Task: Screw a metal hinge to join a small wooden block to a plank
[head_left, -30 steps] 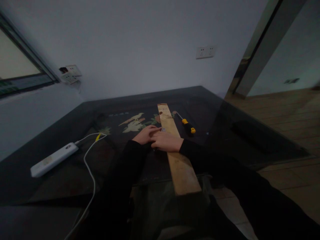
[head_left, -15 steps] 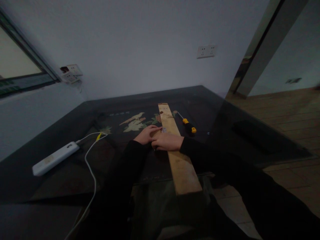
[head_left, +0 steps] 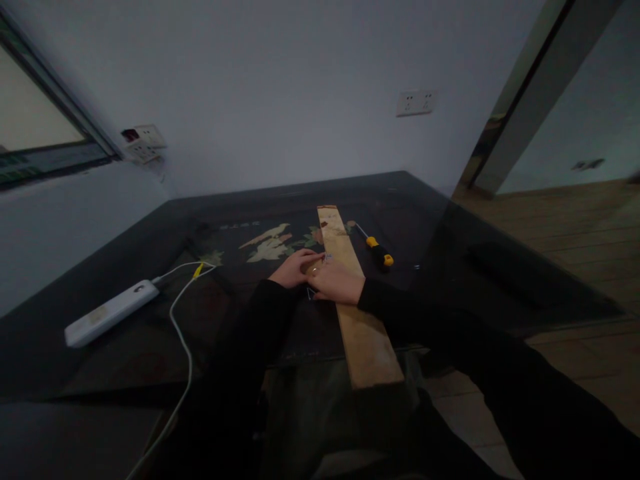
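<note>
A long wooden board (head_left: 373, 347) lies lengthwise in front of me, its near end jutting past the table edge. At its left edge, my left hand (head_left: 295, 268) is closed, fingertips reaching onto the wood by a small shiny metal piece (head_left: 328, 258), too small to identify. Across the board and against the left hand lies my right hand (head_left: 340, 281), with its fingers bent together; what they grip is hidden. Small thin shiny bits (head_left: 311, 293) show just below the right fingers. A yellow-and-black screwdriver (head_left: 380, 252) rests to the right of the board.
The dark table (head_left: 240, 200) has a bird and flower picture on its top. On the left lies a white power strip (head_left: 113, 312), its white cable (head_left: 183, 337) running off the near edge. Wall sockets (head_left: 417, 103) are behind the table.
My right hand's fingers have shifted slightly up, uncovering the thin shiny bits below them. My left hand, the board and the screwdriver stay in place.
</note>
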`<act>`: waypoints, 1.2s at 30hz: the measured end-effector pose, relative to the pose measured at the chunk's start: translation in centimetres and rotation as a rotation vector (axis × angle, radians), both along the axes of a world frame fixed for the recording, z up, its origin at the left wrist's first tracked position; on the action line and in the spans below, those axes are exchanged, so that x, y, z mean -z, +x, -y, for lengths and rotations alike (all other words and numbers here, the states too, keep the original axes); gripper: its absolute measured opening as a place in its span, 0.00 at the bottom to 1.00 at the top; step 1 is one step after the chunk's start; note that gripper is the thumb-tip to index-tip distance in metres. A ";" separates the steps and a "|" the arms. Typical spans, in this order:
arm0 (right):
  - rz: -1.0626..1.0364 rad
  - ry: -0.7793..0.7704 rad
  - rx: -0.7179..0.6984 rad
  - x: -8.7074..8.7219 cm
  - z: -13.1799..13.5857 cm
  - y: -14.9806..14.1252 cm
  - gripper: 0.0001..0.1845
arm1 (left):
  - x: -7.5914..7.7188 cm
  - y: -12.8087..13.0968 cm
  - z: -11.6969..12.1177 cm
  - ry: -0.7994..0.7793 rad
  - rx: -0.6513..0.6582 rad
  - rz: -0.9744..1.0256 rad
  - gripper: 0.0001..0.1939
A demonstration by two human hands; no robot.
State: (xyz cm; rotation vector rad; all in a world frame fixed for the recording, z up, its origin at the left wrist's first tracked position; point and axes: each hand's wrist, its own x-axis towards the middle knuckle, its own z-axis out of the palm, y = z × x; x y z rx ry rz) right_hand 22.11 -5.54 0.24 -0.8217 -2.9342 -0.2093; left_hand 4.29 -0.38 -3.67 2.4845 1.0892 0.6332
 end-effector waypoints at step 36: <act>-1.471 -1.162 0.405 0.7 -5.9 4.5 0.08 | 0.4 -0.1 0.2 0.008 -0.026 0.015 0.30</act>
